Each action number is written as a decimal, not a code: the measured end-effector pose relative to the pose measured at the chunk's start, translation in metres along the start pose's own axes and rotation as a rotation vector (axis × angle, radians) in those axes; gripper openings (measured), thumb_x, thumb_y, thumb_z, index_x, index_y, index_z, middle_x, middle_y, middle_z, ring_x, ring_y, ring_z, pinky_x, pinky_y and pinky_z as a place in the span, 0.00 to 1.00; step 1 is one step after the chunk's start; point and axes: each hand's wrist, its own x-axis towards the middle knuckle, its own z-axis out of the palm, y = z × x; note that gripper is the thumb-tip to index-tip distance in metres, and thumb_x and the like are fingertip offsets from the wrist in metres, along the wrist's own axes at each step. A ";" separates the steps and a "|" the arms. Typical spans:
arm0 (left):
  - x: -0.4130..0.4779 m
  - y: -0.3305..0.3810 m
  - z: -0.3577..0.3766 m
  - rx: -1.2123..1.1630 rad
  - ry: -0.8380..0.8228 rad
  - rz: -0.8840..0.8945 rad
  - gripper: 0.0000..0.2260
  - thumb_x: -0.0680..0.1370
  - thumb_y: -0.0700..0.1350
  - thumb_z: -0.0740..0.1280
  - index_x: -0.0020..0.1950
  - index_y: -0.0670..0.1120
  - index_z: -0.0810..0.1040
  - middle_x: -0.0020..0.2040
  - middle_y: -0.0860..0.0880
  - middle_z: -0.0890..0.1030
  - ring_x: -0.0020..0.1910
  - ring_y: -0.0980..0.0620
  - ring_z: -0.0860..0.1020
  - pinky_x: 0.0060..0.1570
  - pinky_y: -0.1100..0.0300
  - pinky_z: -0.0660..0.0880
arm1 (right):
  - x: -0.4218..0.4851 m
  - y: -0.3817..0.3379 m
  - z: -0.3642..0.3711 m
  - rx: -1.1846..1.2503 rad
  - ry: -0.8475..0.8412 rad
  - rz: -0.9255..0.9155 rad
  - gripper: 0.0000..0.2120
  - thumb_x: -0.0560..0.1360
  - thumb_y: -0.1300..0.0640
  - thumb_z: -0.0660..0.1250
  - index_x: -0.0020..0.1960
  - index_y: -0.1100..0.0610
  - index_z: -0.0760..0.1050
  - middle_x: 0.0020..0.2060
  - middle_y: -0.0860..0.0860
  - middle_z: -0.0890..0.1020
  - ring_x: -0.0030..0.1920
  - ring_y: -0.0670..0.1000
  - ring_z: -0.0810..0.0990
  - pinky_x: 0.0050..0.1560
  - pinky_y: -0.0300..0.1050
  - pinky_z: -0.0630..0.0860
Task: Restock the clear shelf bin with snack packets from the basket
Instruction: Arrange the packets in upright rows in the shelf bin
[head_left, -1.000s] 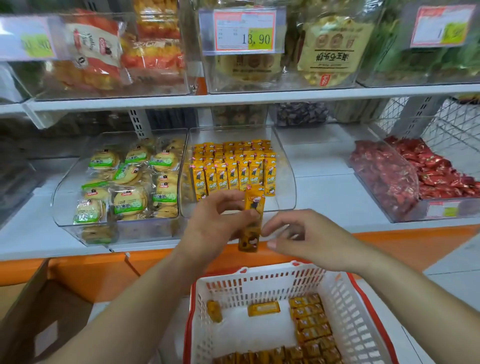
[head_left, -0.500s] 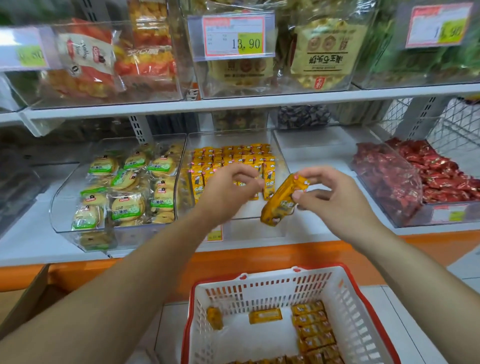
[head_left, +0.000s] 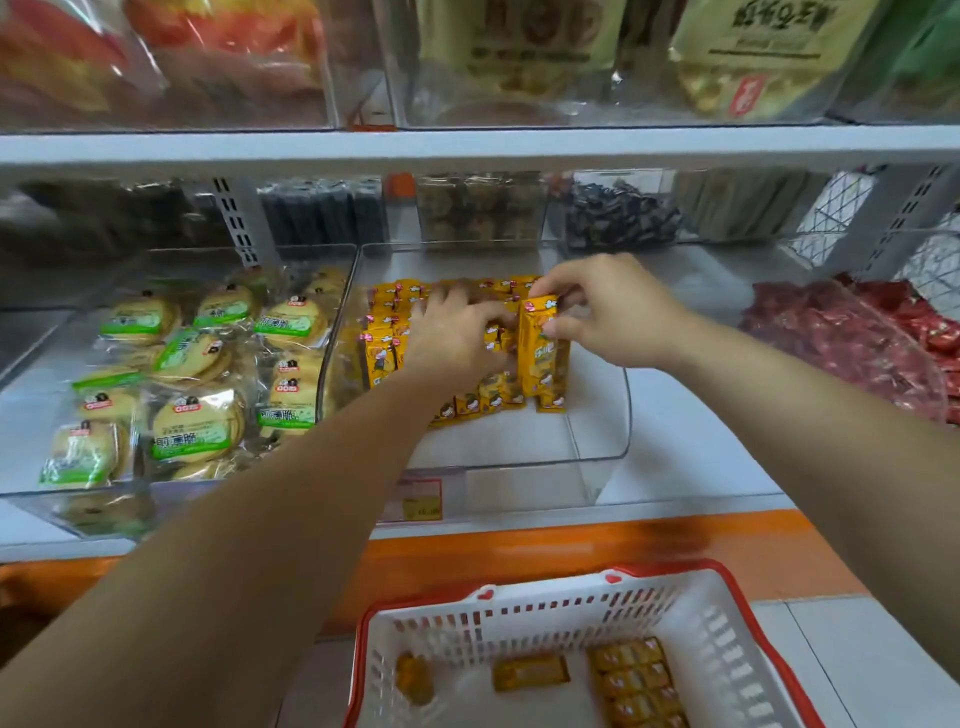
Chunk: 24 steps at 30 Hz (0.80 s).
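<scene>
On the shelf (head_left: 691, 415), inside the clear bin (head_left: 597, 447), 1 yellow packet (head_left: 537, 348) is held upright.
Below, loose packets (head_left: 634, 680) are seen in the basket (head_left: 519, 618). The left hand (head_left: 457, 338) is laid over the rows of packets (head_left: 384, 353) in the bin; whether any is gripped cannot be told. The yellow packet is pinched near its top by the right hand (head_left: 613, 312), against the rows' right end.
</scene>
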 end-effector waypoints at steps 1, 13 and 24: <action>0.000 -0.003 0.000 0.005 0.005 -0.019 0.21 0.68 0.63 0.76 0.59 0.63 0.80 0.68 0.48 0.74 0.70 0.41 0.67 0.67 0.43 0.62 | 0.007 0.001 0.003 -0.014 -0.017 0.005 0.17 0.71 0.57 0.77 0.60 0.52 0.82 0.50 0.50 0.85 0.50 0.49 0.83 0.54 0.42 0.75; -0.002 -0.010 0.000 -0.042 0.021 -0.051 0.19 0.68 0.63 0.77 0.58 0.64 0.81 0.67 0.51 0.74 0.70 0.45 0.67 0.68 0.44 0.61 | 0.047 0.003 0.027 -0.512 -0.200 0.040 0.18 0.73 0.47 0.74 0.60 0.49 0.77 0.51 0.52 0.80 0.53 0.56 0.77 0.44 0.45 0.68; -0.010 -0.030 -0.001 0.239 -0.198 0.043 0.60 0.61 0.70 0.78 0.83 0.56 0.46 0.82 0.49 0.54 0.81 0.43 0.52 0.78 0.37 0.46 | 0.041 -0.002 0.023 -0.536 -0.205 0.044 0.19 0.71 0.39 0.72 0.57 0.48 0.77 0.51 0.52 0.80 0.50 0.56 0.77 0.43 0.45 0.70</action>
